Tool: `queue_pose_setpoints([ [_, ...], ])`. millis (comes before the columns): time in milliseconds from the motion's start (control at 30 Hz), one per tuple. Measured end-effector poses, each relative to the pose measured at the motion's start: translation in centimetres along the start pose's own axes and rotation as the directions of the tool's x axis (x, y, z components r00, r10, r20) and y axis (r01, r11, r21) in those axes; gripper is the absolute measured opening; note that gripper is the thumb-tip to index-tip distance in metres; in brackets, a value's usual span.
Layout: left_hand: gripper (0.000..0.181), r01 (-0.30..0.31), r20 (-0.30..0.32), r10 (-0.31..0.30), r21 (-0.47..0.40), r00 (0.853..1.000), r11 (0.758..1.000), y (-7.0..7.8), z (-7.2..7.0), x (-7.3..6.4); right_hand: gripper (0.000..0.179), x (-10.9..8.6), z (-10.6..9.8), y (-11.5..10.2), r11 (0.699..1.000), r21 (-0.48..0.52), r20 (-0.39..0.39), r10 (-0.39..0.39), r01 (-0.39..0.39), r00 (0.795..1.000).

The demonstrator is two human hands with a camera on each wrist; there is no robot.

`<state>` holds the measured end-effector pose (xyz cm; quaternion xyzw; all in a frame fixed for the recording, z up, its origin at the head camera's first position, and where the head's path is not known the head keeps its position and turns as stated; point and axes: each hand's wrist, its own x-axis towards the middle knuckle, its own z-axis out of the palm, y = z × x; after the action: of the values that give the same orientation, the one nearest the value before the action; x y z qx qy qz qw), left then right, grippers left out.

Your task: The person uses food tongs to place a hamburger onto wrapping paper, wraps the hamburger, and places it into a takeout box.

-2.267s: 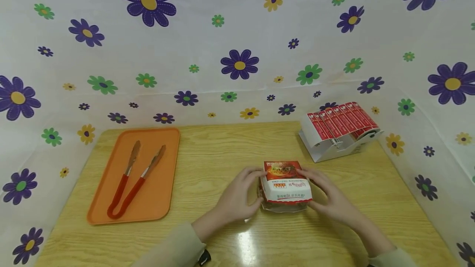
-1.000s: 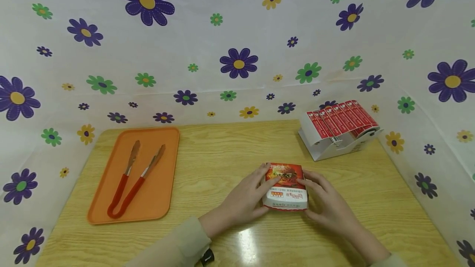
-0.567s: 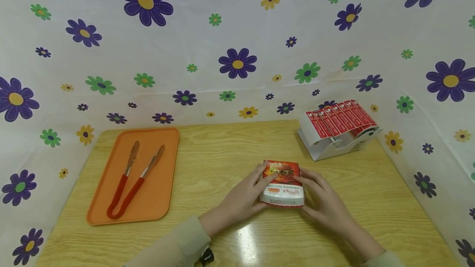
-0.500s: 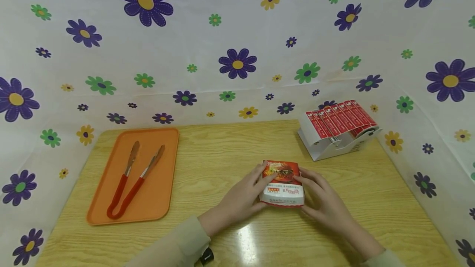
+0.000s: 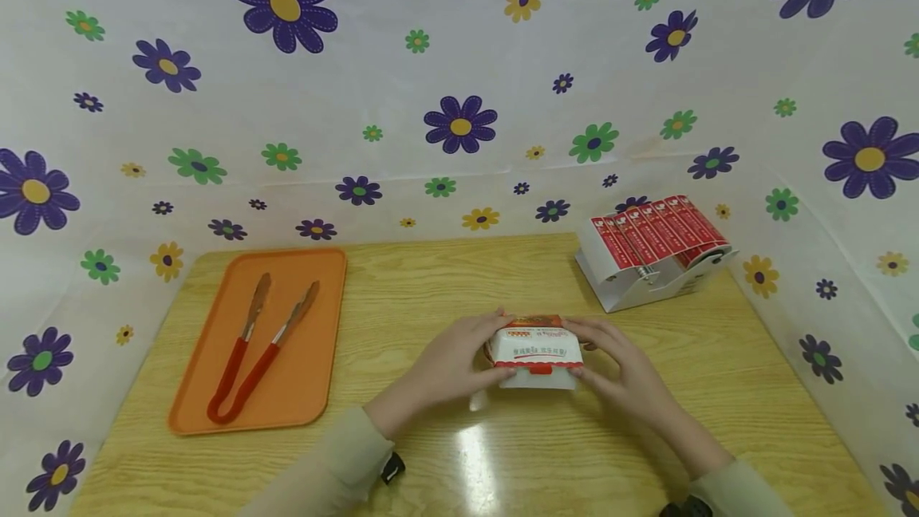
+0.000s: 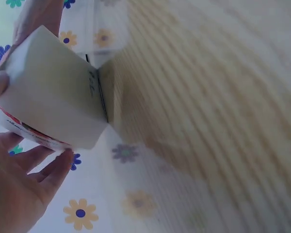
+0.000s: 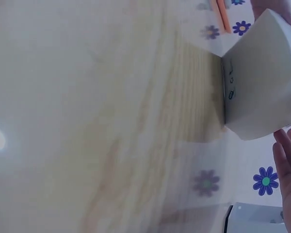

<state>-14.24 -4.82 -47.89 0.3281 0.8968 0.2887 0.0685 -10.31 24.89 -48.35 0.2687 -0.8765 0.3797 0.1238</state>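
A burger box (image 5: 540, 351), white with a red picture top, is held between both hands near the table's front middle. Its front faces me in the head view, with a scalloped red lid edge and a small red tab over the plain white lower part. My left hand (image 5: 447, 361) grips the box's left side, thumb at the front corner and fingers toward the top. On the right side, my right hand (image 5: 626, 367) grips it likewise. Both wrist views show the box's plain white side (image 6: 53, 92) close to the tabletop; its contents are hidden.
An orange tray (image 5: 316, 373) with red-handled metal tongs (image 5: 244, 377) lies at the left. A white cardboard holder (image 5: 625, 294) with a row of red printed packets (image 5: 660, 230) stands at the back right. Flowered white cloth (image 5: 388, 78) surrounds the wooden table (image 5: 416, 286).
The box has tipped so its front and red tab face me, while its picture top now looks narrower. Both hands have stayed on its sides and shifted with it. Tray and holder are unmoved.
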Motion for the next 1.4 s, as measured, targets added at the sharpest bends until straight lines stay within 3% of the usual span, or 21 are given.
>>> queue_pose_setpoints([
  [133,0.083,-0.002,0.02,0.003,-0.056,1.0,0.998,-0.3,-0.2,0.2,0.061,0.9,0.0,0.0,0.998,0.053,0.007,0.028,-0.028,1.0],
  [267,0.107,0.024,0.033,-0.018,-0.18,0.999,0.983,-0.2,0.3,0.6,0.053,1.6,0.0,0.3,0.991,0.098,0.03,0.09,-0.093,0.995],
  [400,0.13,0.013,-0.016,-0.018,-0.296,1.0,0.955,0.1,0.9,1.1,0.049,2.1,0.1,0.8,0.982,0.125,0.064,0.137,-0.145,0.988],
  [533,0.116,-0.035,-0.055,0.015,-0.394,0.998,0.918,0.0,1.5,1.4,0.047,2.1,0.2,1.1,0.97,0.162,0.082,0.169,-0.18,0.982],
  [700,0.098,-0.062,-0.049,0.043,-0.501,0.998,0.863,-0.4,1.7,1.6,0.049,2.1,0.3,1.1,0.962,0.208,0.077,0.161,-0.174,0.984],
  [867,0.097,-0.109,-0.082,0.077,-0.529,0.994,0.841,-0.5,1.9,1.9,0.048,2.2,0.7,0.8,0.951,0.257,0.068,0.158,-0.171,0.985],
  [1067,0.087,-0.079,-0.069,0.047,-0.593,0.996,0.801,-0.6,2.3,2.1,0.045,2.4,1.2,0.5,0.924,0.334,0.051,0.181,-0.188,0.982],
  [1267,0.078,-0.105,-0.089,0.06,-0.683,0.994,0.723,-0.7,2.4,2.1,0.046,2.4,1.4,0.4,0.91,0.366,0.047,0.19,-0.194,0.981],
  [1400,0.075,-0.111,-0.096,0.058,-0.755,0.994,0.647,-0.7,2.5,2.1,0.046,2.3,1.5,0.4,0.901,0.381,0.051,0.202,-0.206,0.978],
])
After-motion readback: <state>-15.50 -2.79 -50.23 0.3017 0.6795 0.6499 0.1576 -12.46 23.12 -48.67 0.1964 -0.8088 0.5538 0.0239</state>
